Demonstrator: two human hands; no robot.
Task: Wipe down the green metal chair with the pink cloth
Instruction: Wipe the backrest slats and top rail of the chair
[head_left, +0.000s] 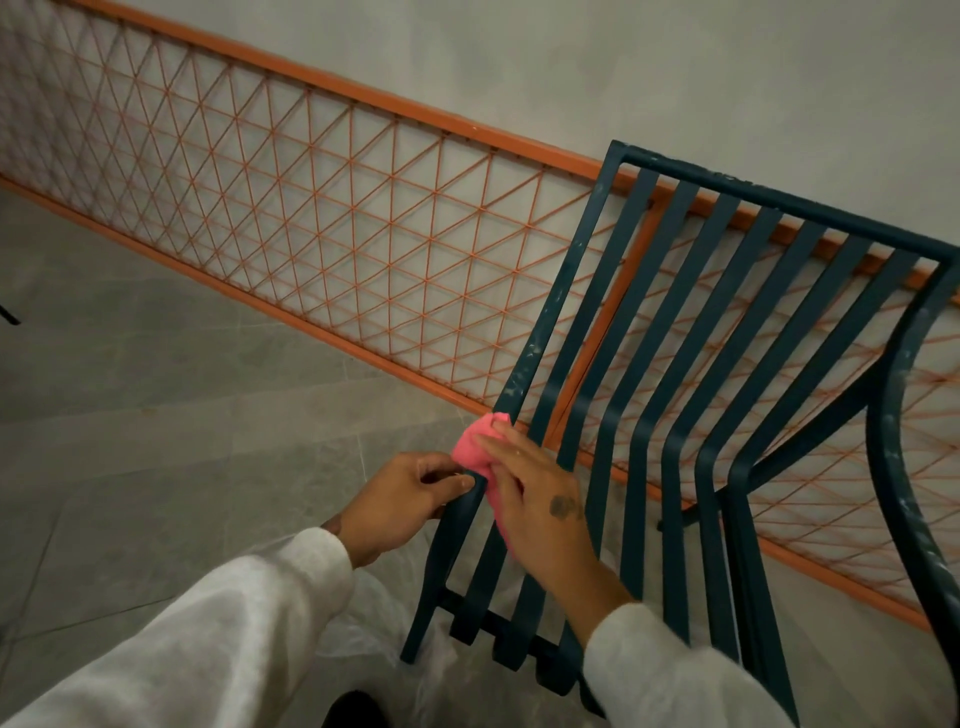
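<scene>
Wiping the chair's (691, 395) left side rail, just where backrest bends into seat. Right hand (540, 512) flat, fingers together, pressing the pink cloth (475, 449) onto that rail; cloth bunched under and ahead of the fingertips. Left hand (402, 493) directly beside it, to its left, thumb and fingers pinched round the same rail below the cloth.

Best done, by judgement: keep the left grip firm to steady the frame, wrap cloth round the rail rather than dabbing one face, draw in long strokes upward, away from the right wrist, where pale specks show on the paint. Refold once soiled.

Counted: one chair, one cloth, two hands, two white sleeves (218, 639); about seven flat slats right of the right hand, between the side rails. One orange lattice fence (291, 228) beyond the fingertips.
</scene>
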